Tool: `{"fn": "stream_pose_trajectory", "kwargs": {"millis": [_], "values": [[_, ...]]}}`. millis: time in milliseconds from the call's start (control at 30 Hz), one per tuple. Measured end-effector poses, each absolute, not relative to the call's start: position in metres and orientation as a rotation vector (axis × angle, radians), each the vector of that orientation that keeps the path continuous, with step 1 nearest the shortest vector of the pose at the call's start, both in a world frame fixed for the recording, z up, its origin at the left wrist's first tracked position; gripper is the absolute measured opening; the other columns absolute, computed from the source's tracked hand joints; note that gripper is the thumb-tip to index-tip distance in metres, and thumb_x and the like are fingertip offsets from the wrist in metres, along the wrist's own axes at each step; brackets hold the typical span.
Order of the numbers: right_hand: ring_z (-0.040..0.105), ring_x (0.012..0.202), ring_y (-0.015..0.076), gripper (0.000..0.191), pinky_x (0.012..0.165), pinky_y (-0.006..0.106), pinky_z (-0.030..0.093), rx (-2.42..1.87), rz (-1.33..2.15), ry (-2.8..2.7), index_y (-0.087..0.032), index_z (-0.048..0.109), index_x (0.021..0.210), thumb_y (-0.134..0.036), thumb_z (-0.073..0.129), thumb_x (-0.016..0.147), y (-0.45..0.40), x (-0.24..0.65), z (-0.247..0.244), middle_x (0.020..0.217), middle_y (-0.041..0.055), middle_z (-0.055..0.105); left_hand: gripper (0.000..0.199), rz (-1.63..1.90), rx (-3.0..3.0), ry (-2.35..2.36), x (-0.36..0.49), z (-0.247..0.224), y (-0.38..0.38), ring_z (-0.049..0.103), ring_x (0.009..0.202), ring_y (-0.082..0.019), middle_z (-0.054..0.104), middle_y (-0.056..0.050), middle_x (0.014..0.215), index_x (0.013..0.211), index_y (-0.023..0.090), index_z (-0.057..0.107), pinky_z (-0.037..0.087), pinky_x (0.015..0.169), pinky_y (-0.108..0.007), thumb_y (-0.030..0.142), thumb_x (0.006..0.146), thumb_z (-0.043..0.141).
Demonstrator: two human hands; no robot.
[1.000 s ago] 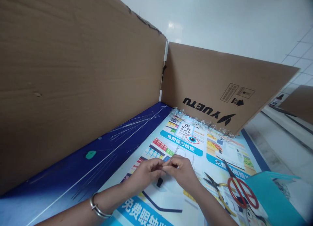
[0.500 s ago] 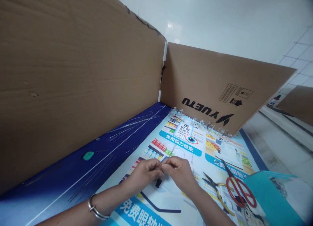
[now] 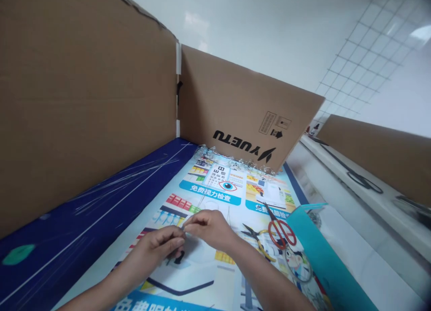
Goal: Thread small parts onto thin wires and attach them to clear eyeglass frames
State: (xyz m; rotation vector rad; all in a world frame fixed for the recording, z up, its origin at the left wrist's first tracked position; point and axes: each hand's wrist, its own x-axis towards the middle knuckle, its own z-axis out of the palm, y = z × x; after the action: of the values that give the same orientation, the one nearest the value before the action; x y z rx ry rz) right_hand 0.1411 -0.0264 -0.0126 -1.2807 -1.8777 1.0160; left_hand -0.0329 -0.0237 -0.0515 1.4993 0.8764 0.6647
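Note:
My left hand (image 3: 165,243) and my right hand (image 3: 208,229) meet low over the printed poster sheet (image 3: 198,270), fingertips almost touching. Both are closed in a pinch. Fine thin wire (image 3: 201,200) shows just beyond the fingers and seems to run from them; the part inside the pinch is hidden. A small black mark or piece (image 3: 180,257) sits under the left fingers, on the poster. To the right of my right forearm lie black-tipped pliers with yellow handles (image 3: 261,243) and red-handled scissors (image 3: 281,234).
Tall cardboard panels (image 3: 101,86) stand along the left and at the back (image 3: 235,100). Clear twisted wire bits (image 3: 235,162) line the back panel's foot. Loose wire strands (image 3: 124,181) lie on the blue strip, with a green blob (image 3: 18,254). A teal folder (image 3: 323,257) is at right.
The view has swung to the right, so everything appears further left. Both hands stay pinched close together; the left one has turned slightly and dropped below the right.

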Motion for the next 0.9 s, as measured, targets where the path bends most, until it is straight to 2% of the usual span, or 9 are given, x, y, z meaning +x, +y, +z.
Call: {"fn": "stream_pose_trajectory", "kwargs": {"millis": [67, 133, 233, 300, 400, 533, 700, 833, 900], "values": [[0.060, 0.076, 0.0128, 0.024, 0.064, 0.019, 0.043, -1.483, 0.863, -2.010, -0.021, 0.064, 0.096, -0.037, 0.052, 0.082, -0.027, 0.157, -0.001, 0.087, -0.0018, 0.066, 0.027, 0.648, 1.465, 0.891, -0.032, -0.049, -0.025, 0.042, 0.049, -0.010, 0.056, 0.002, 0.054, 0.069, 0.016, 0.054, 0.032, 0.049, -0.021, 0.042, 0.077, 0.053], [0.060, 0.080, 0.0129, 0.028, 0.069, 0.020, 0.042, -1.808, 0.539, -2.140, -0.024, 0.061, 0.105, -0.038, 0.049, 0.084, -0.031, 0.183, 0.012, 0.093, -0.0022, 0.066, 0.029, 0.628, 1.431, 0.901, -0.030, -0.045, -0.027, 0.043, 0.047, -0.010, 0.057, 0.002, 0.054, 0.068, 0.017, 0.054, 0.033, 0.048, -0.021, 0.045, 0.073, 0.056], [0.053, 0.101, 0.0235, 0.028, 0.085, 0.031, 0.035, -2.118, 0.309, -2.068, -0.016, 0.059, 0.107, -0.027, 0.046, 0.085, -0.048, 0.240, 0.027, 0.108, 0.0094, 0.061, 0.032, 0.608, 1.360, 0.908, -0.029, -0.040, -0.030, 0.045, 0.047, -0.010, 0.058, 0.001, 0.054, 0.068, 0.016, 0.055, 0.034, 0.046, -0.020, 0.048, 0.069, 0.059], [0.054, 0.097, 0.0290, 0.024, 0.081, 0.037, 0.036, -2.341, 0.227, -1.996, -0.010, 0.061, 0.099, -0.020, 0.047, 0.082, -0.064, 0.280, 0.026, 0.102, 0.0188, 0.061, 0.033, 0.597, 1.305, 0.886, -0.029, -0.041, -0.030, 0.047, 0.047, -0.010, 0.058, 0.001, 0.054, 0.069, 0.016, 0.055, 0.034, 0.045, -0.020, 0.049, 0.067, 0.060], [0.058, 0.087, 0.0316, 0.025, 0.070, 0.038, 0.039, -2.651, 0.149, -1.903, -0.008, 0.058, 0.099, -0.016, 0.045, 0.079, -0.085, 0.323, 0.012, 0.091, 0.0221, 0.062, 0.034, 0.570, 1.254, 0.841, -0.030, -0.049, -0.030, 0.047, 0.046, -0.010, 0.058, 0.001, 0.054, 0.069, 0.016, 0.053, 0.034, 0.045, -0.020, 0.049, 0.068, 0.060], [0.061, 0.083, 0.0276, 0.042, 0.065, 0.033, 0.039, -2.777, 0.054, -1.899, -0.012, 0.047, 0.117, -0.013, 0.045, 0.076, -0.095, 0.345, -0.013, 0.091, 0.0161, 0.063, 0.031, 0.545, 1.233, 0.778, -0.031, -0.057, -0.029, 0.044, 0.044, -0.008, 0.057, 0.002, 0.052, 0.070, 0.016, 0.052, 0.032, 0.045, -0.019, 0.045, 0.073, 0.058], [0.062, 0.081, 0.0238, 0.052, 0.064, 0.028, 0.040, -2.793, 0.037, -1.866, -0.013, 0.042, 0.124, -0.009, 0.043, 0.072, -0.089, 0.350, -0.015, 0.094, 0.0140, 0.064, 0.026, 0.552, 1.204, 0.774, -0.031, -0.056, -0.029, 0.044, 0.044, -0.007, 0.057, 0.002, 0.052, 0.072, 0.015, 0.053, 0.032, 0.045, -0.019, 0.040, 0.074, 0.059], [0.057, 0.097, 0.0255, 0.052, 0.075, 0.030, 0.042, -2.560, 0.052, -1.753, -0.020, 0.038, 0.129, -0.021, 0.044, 0.076, -0.093, 0.334, 0.008, 0.112, 0.0114, 0.059, 0.024, 0.576, 1.177, 0.784, -0.031, -0.056, -0.027, 0.047, 0.045, -0.008, 0.057, 0.002, 0.054, 0.073, 0.014, 0.055, 0.033, 0.045, -0.020, 0.037, 0.072, 0.060], [0.055, 0.101, 0.0264, 0.052, 0.077, 0.031, 0.043, -2.352, 0.257, -1.702, -0.022, 0.039, 0.129, -0.033, 0.047, 0.079, -0.098, 0.311, 0.020, 0.113, 0.0091, 0.059, 0.023, 0.592, 1.163, 0.785, -0.032, -0.058, -0.026, 0.048, 0.045, -0.008, 0.058, 0.001, 0.056, 0.076, 0.013, 0.057, 0.033, 0.045, -0.020, 0.035, 0.072, 0.061]]}}
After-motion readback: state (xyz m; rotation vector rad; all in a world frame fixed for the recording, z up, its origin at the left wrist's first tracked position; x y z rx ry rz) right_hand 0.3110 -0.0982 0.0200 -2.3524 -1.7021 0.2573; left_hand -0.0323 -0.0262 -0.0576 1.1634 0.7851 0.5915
